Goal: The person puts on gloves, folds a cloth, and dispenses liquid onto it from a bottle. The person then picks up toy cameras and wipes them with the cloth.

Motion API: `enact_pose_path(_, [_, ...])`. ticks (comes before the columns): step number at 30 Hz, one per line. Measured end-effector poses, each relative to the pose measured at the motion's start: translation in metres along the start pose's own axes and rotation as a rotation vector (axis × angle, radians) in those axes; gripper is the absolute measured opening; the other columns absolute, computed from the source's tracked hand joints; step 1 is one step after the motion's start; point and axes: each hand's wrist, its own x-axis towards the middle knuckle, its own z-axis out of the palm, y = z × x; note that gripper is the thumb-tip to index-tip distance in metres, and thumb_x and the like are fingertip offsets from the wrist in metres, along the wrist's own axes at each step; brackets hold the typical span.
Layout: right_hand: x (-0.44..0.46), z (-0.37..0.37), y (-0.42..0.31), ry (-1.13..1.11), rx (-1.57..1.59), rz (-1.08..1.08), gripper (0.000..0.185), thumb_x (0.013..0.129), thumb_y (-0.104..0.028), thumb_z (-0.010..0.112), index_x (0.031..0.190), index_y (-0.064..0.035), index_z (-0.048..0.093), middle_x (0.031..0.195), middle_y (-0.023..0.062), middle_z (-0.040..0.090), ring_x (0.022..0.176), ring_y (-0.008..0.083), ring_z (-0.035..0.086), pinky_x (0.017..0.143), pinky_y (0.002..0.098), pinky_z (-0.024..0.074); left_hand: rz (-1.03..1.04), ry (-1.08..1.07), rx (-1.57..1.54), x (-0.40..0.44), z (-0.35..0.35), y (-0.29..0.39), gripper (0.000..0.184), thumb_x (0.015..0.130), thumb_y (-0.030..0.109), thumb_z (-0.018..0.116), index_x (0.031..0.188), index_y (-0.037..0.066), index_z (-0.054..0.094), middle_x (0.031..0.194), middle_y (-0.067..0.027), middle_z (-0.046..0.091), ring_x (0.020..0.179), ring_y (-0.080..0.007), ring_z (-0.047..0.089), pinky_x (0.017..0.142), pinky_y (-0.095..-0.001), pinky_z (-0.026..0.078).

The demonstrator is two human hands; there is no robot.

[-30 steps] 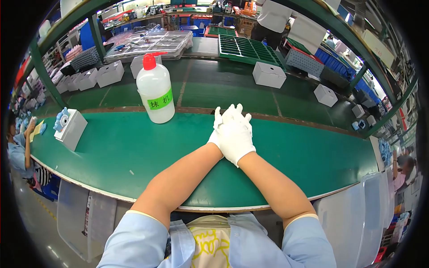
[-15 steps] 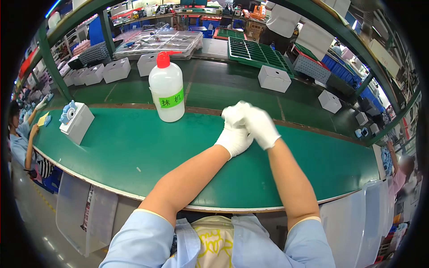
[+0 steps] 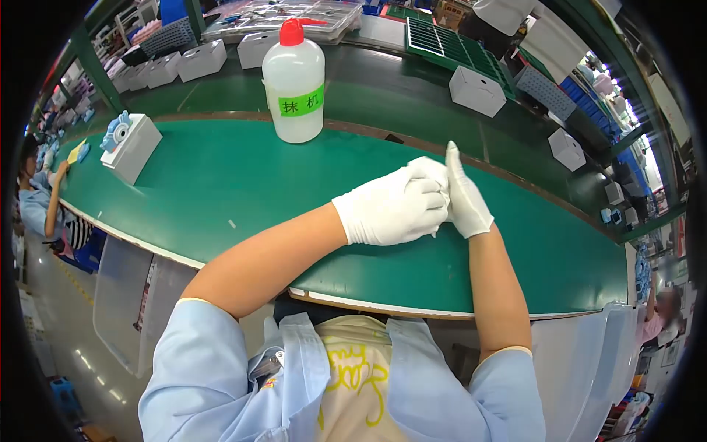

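Note:
Both hands wear white gloves and meet over the right half of the green work surface (image 3: 294, 177). My left hand (image 3: 398, 205) has its fingers curled, pressed against the palm side of my right hand; whether anything white is bunched between them is too unclear to tell. My right hand (image 3: 466, 193) is upright, its straight fingers pointing away from me. Beyond them to the left stands a white bottle (image 3: 294, 81) with a red pump top and a green label. A white box (image 3: 133, 151) with a light blue item (image 3: 116, 132) against it is at the left.
Behind the surface runs a dark green belt (image 3: 383, 96) carrying white boxes (image 3: 477, 90). A green tray (image 3: 456, 48) and a clear divided tray (image 3: 283, 18) lie along its far side. A co-worker (image 3: 37, 199) sits at the far left, another person (image 3: 655, 317) at the far right.
The clasped hands have separated partly: my left hand is now curled against my upright right hand, nearer my body. The view has tilted down, so the bottle and surface appear higher.

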Motion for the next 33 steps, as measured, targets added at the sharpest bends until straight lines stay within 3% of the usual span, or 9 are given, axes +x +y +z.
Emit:
enact_pose_path(1, [-0.009,0.006,-0.004,-0.057,-0.166,0.024,0.052,0.095,-0.058,0.053,0.093,-0.0083,0.068,0.079,-0.0005,0.063,0.066,0.0097,0.061,0.055,0.0266,0.0469,0.001,-0.017,0.003,-0.001,-0.002,0.001,0.013,0.081,0.021,0.065,0.087,0.011,0.058,0.090,-0.0068,0.059,0.090,-0.0231,0.059,0.083,-0.0362,0.046])
enact_pose_path(4, [0.007,0.006,0.017,-0.234,-0.061,-0.081,0.041,0.095,-0.049,0.059,0.091,-0.0087,0.068,0.079,-0.0012,0.064,0.064,0.0078,0.059,0.053,0.0250,0.0458,-0.013,-0.093,-0.030,-0.005,-0.007,0.004,0.012,0.082,0.020,0.064,0.086,0.010,0.059,0.089,-0.0083,0.059,0.088,-0.0252,0.059,0.086,-0.0380,0.047])
enact_pose_path(12, [0.011,-0.008,0.014,0.099,-0.282,-0.398,0.038,0.094,-0.039,0.065,0.078,-0.0045,0.065,0.068,-0.0015,0.058,0.055,0.0062,0.052,0.047,0.0239,0.0400,-0.076,-0.245,0.058,0.000,-0.031,0.022,0.039,0.081,0.023,0.068,0.114,0.003,0.057,0.137,-0.0165,0.044,0.132,-0.0327,0.039,0.114,-0.0433,0.031])
enact_pose_path(15, [0.018,-0.029,0.012,0.160,-0.342,-0.486,0.040,0.094,-0.041,0.064,0.077,-0.0043,0.065,0.065,-0.0010,0.055,0.054,0.0060,0.048,0.048,0.0240,0.0378,-0.107,-0.345,0.167,0.002,-0.036,0.030,0.051,0.081,0.025,0.070,0.124,0.002,0.054,0.147,-0.0172,0.037,0.138,-0.0310,0.033,0.117,-0.0443,0.028])
enact_pose_path(17, [0.014,-0.033,0.009,0.234,-0.411,-0.502,0.040,0.095,-0.039,0.064,0.077,-0.0041,0.065,0.064,-0.0014,0.055,0.056,0.0065,0.050,0.052,0.0246,0.0395,-0.321,-0.310,-0.187,-0.006,-0.032,0.030,0.055,0.081,0.025,0.071,0.128,0.002,0.053,0.149,-0.0163,0.035,0.140,-0.0298,0.031,0.118,-0.0440,0.027])
enact_pose_path(20, [0.019,-0.041,0.005,0.354,-0.367,-0.687,0.038,0.096,-0.036,0.063,0.078,-0.0028,0.066,0.065,-0.0004,0.057,0.054,0.0058,0.051,0.048,0.0230,0.0388,-0.359,-0.253,-0.143,-0.014,-0.040,0.033,0.059,0.078,0.024,0.074,0.131,0.009,0.054,0.149,-0.0100,0.039,0.141,-0.0252,0.033,0.117,-0.0467,0.027])
enact_pose_path(22, [0.033,-0.077,0.001,0.206,-0.062,-0.544,0.037,0.097,-0.034,0.061,0.080,-0.0014,0.065,0.065,0.0010,0.059,0.050,0.0060,0.052,0.044,0.0210,0.0374,-0.334,-0.331,0.192,-0.044,-0.055,0.048,0.059,0.077,0.025,0.075,0.132,0.013,0.055,0.148,-0.0068,0.041,0.141,-0.0249,0.034,0.116,-0.0493,0.027])
enact_pose_path(27, [0.022,-0.062,-0.001,0.206,-0.110,-0.504,0.035,0.095,-0.037,0.063,0.087,-0.0030,0.066,0.072,0.0016,0.062,0.056,0.0066,0.056,0.049,0.0204,0.0407,-0.258,-0.269,0.233,-0.046,-0.065,0.063,0.064,0.076,0.030,0.076,0.136,0.026,0.052,0.154,-0.0027,0.036,0.141,-0.0251,0.035,0.112,-0.0509,0.029])
enact_pose_path(33, [0.020,-0.047,0.010,0.188,-0.166,-0.431,0.033,0.094,-0.036,0.065,0.091,-0.0032,0.068,0.076,0.0015,0.063,0.060,0.0077,0.057,0.052,0.0209,0.0423,-0.289,-0.282,0.397,-0.036,-0.068,0.079,0.066,0.074,0.038,0.074,0.136,0.026,0.052,0.152,-0.0029,0.038,0.133,-0.0224,0.040,0.108,-0.0441,0.030])
